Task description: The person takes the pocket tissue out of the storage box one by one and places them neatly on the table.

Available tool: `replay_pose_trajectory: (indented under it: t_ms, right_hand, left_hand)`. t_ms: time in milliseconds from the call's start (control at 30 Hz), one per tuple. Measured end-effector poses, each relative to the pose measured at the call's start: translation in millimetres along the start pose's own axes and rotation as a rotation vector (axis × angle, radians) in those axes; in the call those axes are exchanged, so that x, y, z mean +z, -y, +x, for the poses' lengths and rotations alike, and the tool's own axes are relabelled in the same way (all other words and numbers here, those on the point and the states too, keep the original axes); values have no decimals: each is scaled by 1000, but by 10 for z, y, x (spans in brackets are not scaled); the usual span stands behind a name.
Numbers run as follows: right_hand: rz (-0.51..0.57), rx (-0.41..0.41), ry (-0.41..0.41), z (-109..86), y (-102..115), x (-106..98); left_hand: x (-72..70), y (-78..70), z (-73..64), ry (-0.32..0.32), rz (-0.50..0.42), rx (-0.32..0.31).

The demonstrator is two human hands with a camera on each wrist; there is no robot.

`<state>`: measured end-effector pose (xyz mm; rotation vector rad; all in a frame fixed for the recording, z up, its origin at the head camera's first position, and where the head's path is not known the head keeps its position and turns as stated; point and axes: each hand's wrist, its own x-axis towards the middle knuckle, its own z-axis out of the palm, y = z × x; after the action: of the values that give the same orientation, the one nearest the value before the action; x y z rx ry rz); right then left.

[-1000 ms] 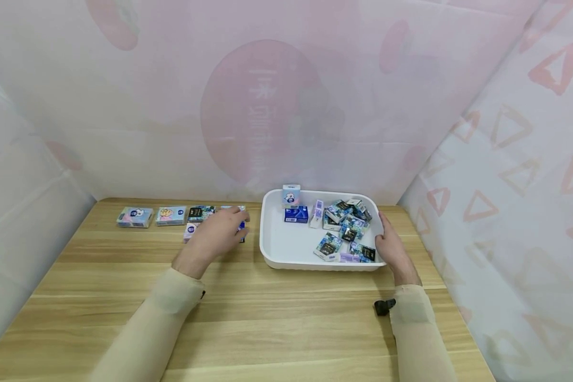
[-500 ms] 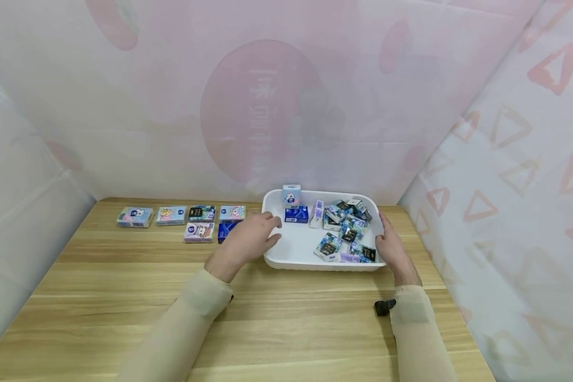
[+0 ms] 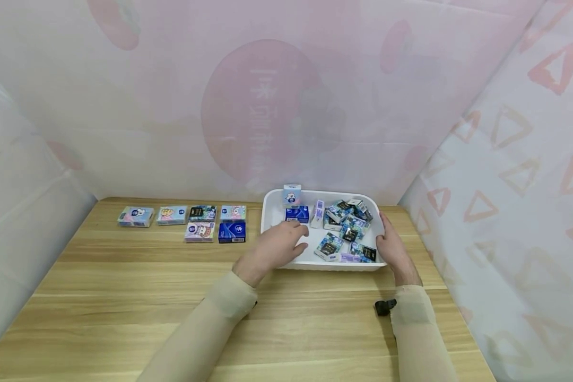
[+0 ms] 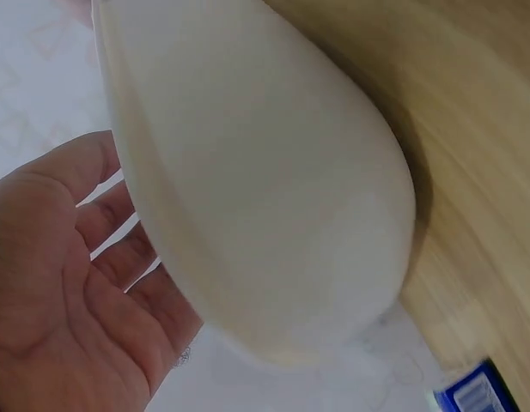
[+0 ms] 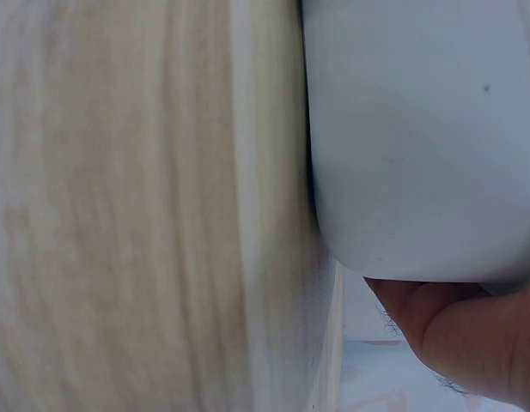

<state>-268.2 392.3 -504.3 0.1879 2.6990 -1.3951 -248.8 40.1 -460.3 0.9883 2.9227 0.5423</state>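
Note:
My left hand [image 3: 280,245] hovers over the near left part of a white plastic tray [image 3: 286,263], fingers loosely bent and nothing held. In the left wrist view its palm and relaxed fingers [image 4: 149,296] show beyond the tray wall [image 4: 273,172]. My right hand [image 3: 392,245] grips the tray's right end, thumb over the rim; in the right wrist view it is partly hidden by the wall [image 5: 419,146]. Inside lie small packs that look like pocket tissues: a dark blue pack [image 3: 297,214] near the left hand, a purple pack [image 3: 318,213] and several green-blue floral packs [image 3: 328,246].
Left of the tray, packs lie in rows on the wooden table [image 3: 124,297]: a blue one [image 3: 232,232], a purple one [image 3: 199,232], a pink-and-blue one [image 3: 233,213] and several others. A light-blue pack [image 3: 292,195] stands at the tray's back rim. A printed backdrop rises behind.
My left hand has moved right from the packs on the table to over the tray, uncovering the blue and pink-and-blue packs. The right hand has stayed on the tray's end.

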Motion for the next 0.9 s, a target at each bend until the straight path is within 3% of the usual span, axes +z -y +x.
replay_pose_trajectory:
  t_ms: [300,633,900]
  right_hand:
    - [11,-8,-2,5,-3,10]
    - [0,-13,-1,22,-9,13]
    - [2,-11,2,15,-22,-1]
  left_hand:
    - [169,-265,157,18,-37,65]
    - [344,-569,317,76,-48,70]
    - [504,-727,457,100,-63,75]
